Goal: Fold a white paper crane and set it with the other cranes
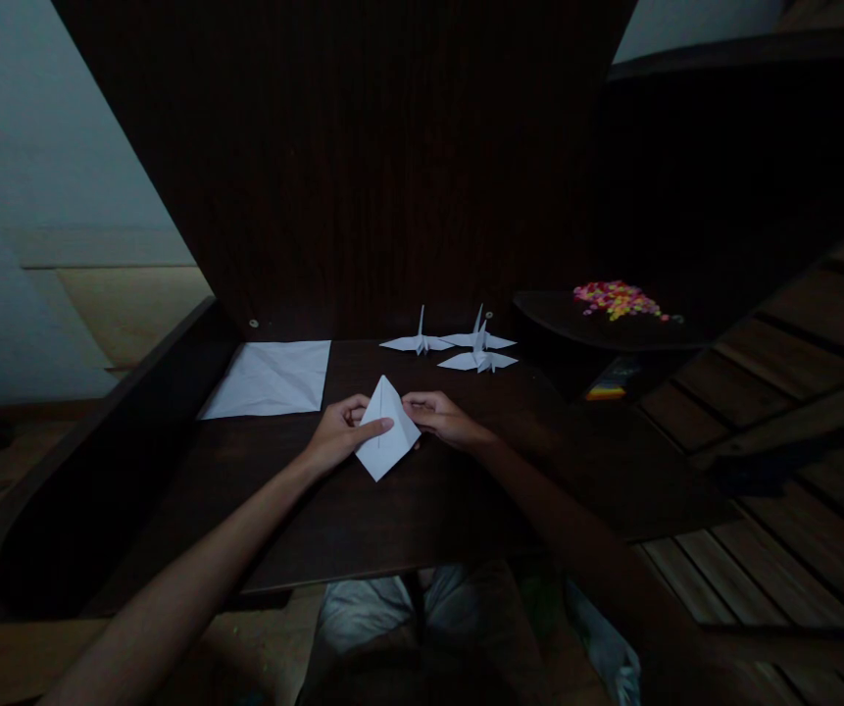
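Note:
Between my hands is a sheet of white paper folded into a kite shape [379,453], held up just over the dark desk with one point away from me. My left hand [340,431] grips its left side, thumb flat across the front and fingers behind. At the right edge, my right hand [445,420] pinches the paper between thumb and fingers; some fingertips are hidden behind it. Beyond my hands stand three folded white paper cranes, one at the left [420,342], one in front at the right [478,360] and one behind that [499,341].
A creased white paper sheet [274,378] lies at the left of the desk [304,529]. On a low corner shelf [598,335] at the right is a pile of small colourful pieces [620,299]. A raised side board [120,451] borders the desk's left; a tall dark panel [363,176] closes the back.

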Motion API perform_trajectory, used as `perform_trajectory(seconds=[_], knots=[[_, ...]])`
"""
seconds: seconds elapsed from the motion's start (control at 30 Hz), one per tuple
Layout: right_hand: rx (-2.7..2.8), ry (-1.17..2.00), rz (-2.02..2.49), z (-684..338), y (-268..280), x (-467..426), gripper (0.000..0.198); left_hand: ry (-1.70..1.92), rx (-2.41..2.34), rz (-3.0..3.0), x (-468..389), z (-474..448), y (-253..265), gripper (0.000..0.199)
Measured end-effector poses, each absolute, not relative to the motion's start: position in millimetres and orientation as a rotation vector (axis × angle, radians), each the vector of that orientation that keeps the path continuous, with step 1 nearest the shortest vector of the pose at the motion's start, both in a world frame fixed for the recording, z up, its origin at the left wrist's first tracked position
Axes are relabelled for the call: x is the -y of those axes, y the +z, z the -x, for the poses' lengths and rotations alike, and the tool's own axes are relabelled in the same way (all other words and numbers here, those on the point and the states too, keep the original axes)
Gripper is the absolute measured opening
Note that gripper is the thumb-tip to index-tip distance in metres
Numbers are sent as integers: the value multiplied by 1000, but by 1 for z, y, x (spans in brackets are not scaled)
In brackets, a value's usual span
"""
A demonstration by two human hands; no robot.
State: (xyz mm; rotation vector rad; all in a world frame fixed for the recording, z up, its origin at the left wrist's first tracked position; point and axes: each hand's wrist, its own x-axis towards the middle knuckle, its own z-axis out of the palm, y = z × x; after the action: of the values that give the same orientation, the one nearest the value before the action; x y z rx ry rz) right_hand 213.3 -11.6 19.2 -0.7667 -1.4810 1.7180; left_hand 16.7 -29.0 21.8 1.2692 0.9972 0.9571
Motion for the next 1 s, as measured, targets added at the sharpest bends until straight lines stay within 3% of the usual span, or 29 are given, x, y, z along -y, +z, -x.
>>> perform_trajectory(seconds=[0.43, 1.0], knots=[[1614, 1579, 974, -205, 17, 12, 42, 948, -996, -1340, 27, -19, 18, 48], [1598, 1390, 960, -204, 13, 10, 46, 586, -884, -1457, 31, -14, 18, 34]])
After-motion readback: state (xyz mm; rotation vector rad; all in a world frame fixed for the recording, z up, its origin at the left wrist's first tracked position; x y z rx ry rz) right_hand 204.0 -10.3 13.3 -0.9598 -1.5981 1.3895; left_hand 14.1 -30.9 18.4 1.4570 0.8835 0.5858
